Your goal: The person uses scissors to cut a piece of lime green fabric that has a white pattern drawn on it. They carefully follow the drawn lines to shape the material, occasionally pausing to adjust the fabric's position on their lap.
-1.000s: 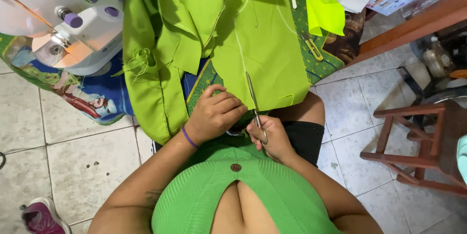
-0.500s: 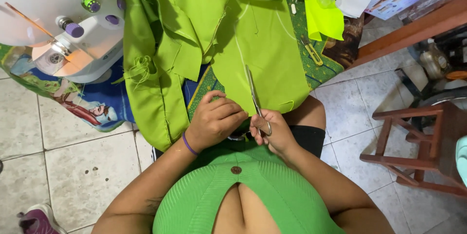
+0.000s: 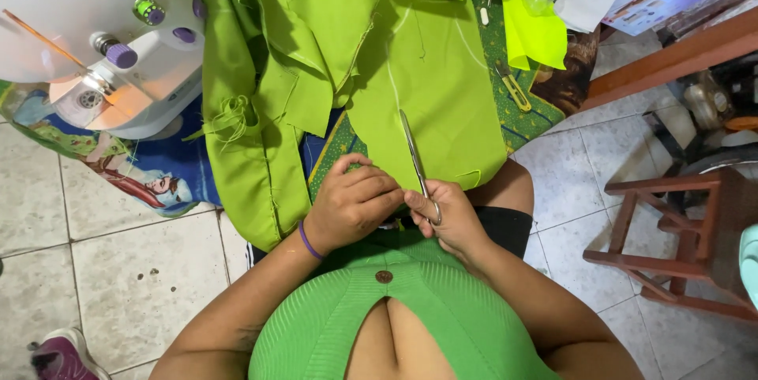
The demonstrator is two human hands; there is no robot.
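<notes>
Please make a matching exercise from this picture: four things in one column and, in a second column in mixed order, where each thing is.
Things:
1. scissors
2. sewing machine
3. wooden stool
4. purple band

Places:
A. on the tiled floor at the right
B. around the left wrist
C. in the right hand, blades over the green cloth
D. at the upper left, beside the cloth

Pairs: 1-C, 2-D, 3-A, 4-B
</notes>
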